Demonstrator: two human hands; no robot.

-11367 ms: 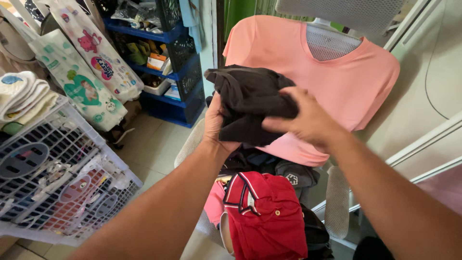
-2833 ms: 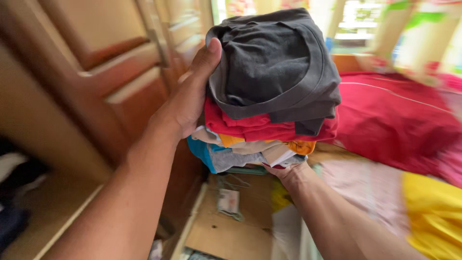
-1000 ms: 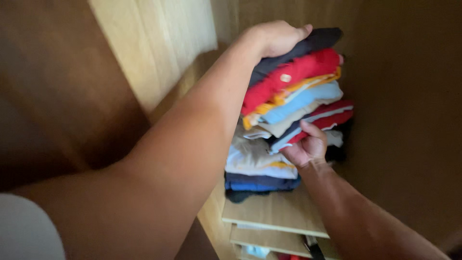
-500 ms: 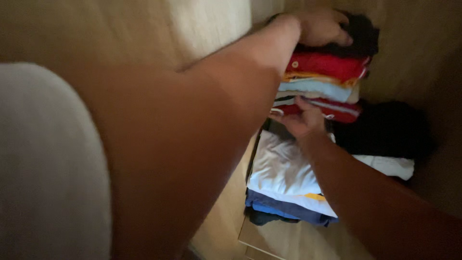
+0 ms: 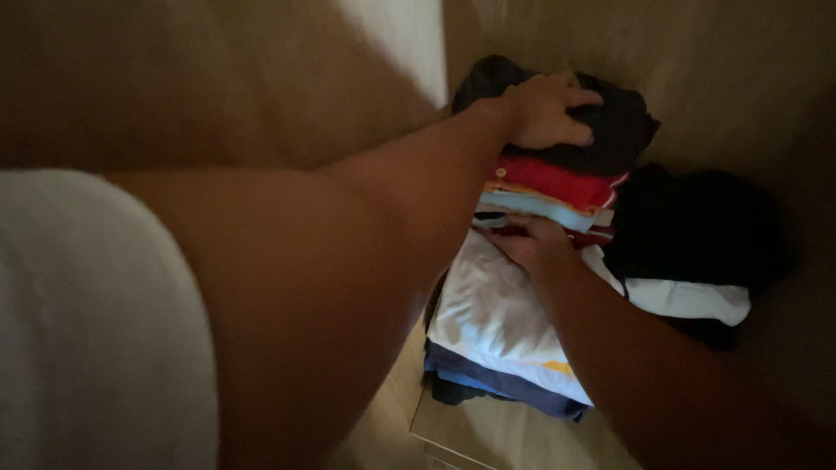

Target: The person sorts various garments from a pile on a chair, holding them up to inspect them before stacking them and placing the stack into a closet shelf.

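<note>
Left hand [image 5: 547, 111] pressed flat, fingers spread, on the stack of folded colourful cotton clothes [image 5: 557, 178], right hand [image 5: 529, 245] tucked beneath it, grip unclear, over a folded white garment [image 5: 496, 313] on the wooden wardrobe shelf [image 5: 488, 431].

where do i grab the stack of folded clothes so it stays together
Top and bottom at once, from the open front. The left hand presses flat on the dark top garment; the right hand sits under the stack of folded clothes. Loose layers likely slip if pinched sideways.

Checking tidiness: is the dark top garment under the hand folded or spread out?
Folded: the dark garment sits compact atop the clothes stack, with the left hand pressing it.
</note>
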